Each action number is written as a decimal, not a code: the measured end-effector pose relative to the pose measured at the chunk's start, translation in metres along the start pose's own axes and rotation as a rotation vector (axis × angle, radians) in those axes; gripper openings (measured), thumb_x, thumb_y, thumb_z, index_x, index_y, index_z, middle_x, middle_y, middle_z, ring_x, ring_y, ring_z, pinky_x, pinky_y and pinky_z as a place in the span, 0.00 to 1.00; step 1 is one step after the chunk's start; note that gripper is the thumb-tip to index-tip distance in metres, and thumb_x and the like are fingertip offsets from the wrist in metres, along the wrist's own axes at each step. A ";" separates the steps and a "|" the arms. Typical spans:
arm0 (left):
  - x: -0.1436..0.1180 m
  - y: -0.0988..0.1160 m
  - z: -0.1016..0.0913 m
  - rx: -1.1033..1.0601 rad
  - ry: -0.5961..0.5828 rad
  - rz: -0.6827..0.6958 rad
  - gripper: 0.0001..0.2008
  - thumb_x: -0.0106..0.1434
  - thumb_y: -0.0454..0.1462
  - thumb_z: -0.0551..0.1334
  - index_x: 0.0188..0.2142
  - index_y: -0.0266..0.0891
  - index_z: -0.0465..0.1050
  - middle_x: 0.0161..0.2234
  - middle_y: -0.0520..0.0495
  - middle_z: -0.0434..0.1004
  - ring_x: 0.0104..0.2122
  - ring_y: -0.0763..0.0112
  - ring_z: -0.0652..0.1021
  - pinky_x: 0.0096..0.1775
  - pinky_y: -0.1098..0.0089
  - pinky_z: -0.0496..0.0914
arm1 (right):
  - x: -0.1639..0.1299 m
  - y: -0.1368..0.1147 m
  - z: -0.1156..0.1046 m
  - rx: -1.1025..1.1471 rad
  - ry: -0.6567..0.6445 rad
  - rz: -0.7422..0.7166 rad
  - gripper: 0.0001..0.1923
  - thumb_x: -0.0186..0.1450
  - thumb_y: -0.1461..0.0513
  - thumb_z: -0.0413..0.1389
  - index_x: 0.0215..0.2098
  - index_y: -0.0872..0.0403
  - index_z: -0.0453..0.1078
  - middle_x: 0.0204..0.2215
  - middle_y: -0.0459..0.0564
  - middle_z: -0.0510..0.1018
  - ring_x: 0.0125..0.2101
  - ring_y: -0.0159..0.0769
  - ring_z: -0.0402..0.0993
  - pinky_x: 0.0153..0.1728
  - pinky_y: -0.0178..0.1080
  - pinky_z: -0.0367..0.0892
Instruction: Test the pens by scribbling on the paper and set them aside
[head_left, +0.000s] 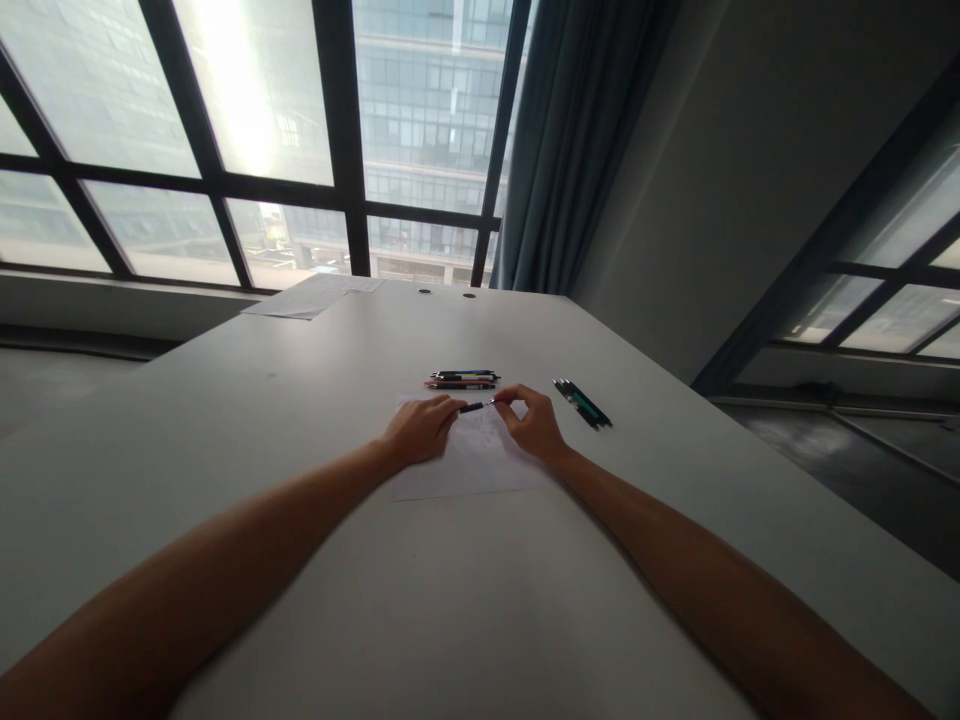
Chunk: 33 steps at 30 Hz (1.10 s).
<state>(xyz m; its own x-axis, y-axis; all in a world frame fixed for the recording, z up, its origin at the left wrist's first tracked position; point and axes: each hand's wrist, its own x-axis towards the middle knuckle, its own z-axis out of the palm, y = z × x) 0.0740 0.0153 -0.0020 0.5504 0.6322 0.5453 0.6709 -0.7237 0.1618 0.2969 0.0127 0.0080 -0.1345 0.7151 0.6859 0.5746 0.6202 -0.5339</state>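
Observation:
My left hand (424,428) rests palm down over a sheet of paper, its fingers closed on the dark barrel of a pen (472,407). The pen lies almost level and points right, with a thin, lighter section showing at its right end. There my right hand (536,428) pinches a small dark pen part between thumb and forefinger; whether it is joined to the pen I cannot tell. Beneath both hands is the white paper (465,478), with faint marks on it. Just beyond them lies a row of several pens (463,378).
Right of my right hand lies a group of dark pens (589,408) with a green part among them. Papers (300,297) lie at the far left of the white table (360,340). Two round discs (469,295) sit near its far edge, before the windows and a curtain (559,150).

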 end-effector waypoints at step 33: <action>0.000 0.001 -0.001 0.028 -0.019 0.018 0.17 0.70 0.37 0.50 0.53 0.42 0.70 0.41 0.45 0.79 0.37 0.64 0.79 0.37 0.67 0.72 | -0.002 0.005 0.002 -0.136 -0.097 -0.182 0.04 0.61 0.66 0.57 0.34 0.52 0.73 0.30 0.48 0.79 0.31 0.38 0.74 0.41 0.43 0.64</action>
<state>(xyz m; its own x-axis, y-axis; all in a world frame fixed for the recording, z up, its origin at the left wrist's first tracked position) 0.0743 0.0144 -0.0004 0.5719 0.6243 0.5322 0.6741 -0.7273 0.1288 0.2985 0.0147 0.0031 -0.3193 0.6271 0.7105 0.6363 0.6975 -0.3296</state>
